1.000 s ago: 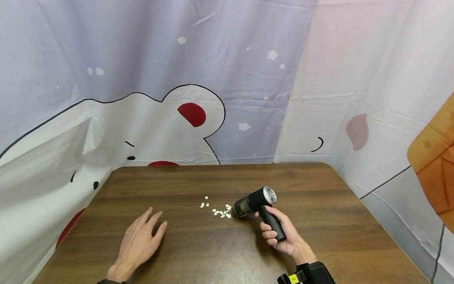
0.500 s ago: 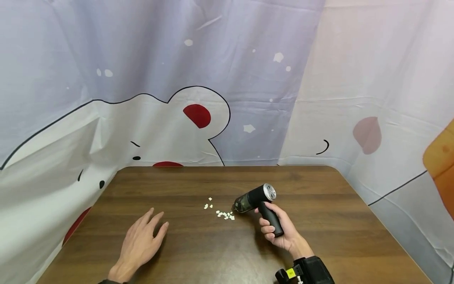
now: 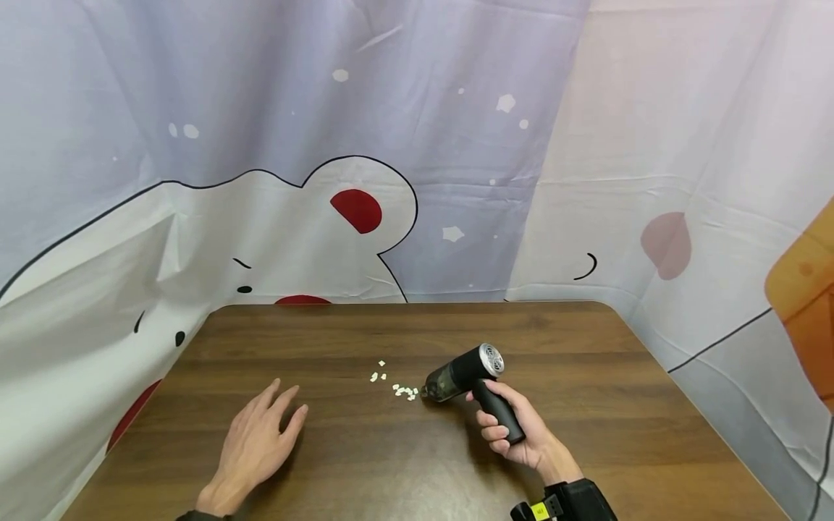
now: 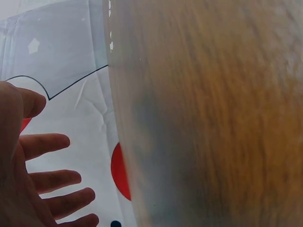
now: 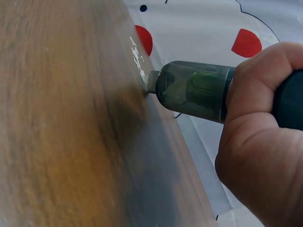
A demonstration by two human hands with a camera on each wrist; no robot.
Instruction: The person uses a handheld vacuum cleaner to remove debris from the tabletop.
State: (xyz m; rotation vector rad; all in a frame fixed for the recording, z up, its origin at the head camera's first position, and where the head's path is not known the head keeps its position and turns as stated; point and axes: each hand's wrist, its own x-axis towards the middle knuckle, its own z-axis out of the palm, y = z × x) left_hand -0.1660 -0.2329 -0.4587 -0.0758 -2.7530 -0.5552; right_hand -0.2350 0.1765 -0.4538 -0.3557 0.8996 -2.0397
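Note:
In the head view my right hand [image 3: 521, 434] grips the black handle of a handheld vacuum cleaner [image 3: 459, 373]. Its silver vented end faces up and right, while the clear dust cup slants down to the left. The nozzle is right at a cluster of white paper scraps [image 3: 405, 391] on the tabletop. A few more scraps [image 3: 378, 375] lie just beyond, up and left. The right wrist view shows the see-through dust cup [image 5: 194, 90] and its short nozzle close to the scraps. My left hand [image 3: 257, 441], fingers spread, is left of the scraps and holds nothing.
The brown wooden table [image 3: 365, 463] has rounded far corners. Behind it and along both sides hangs a printed cloth curtain [image 3: 456, 145] with cartoon shapes. A black band with a yellow label [image 3: 550, 506] is worn on the right wrist.
The vacuum cleaner has shifted slightly, its nozzle now a little further left along the scraps. Fewer scraps lie in the cluster than one second ago. The left hand has stayed put.

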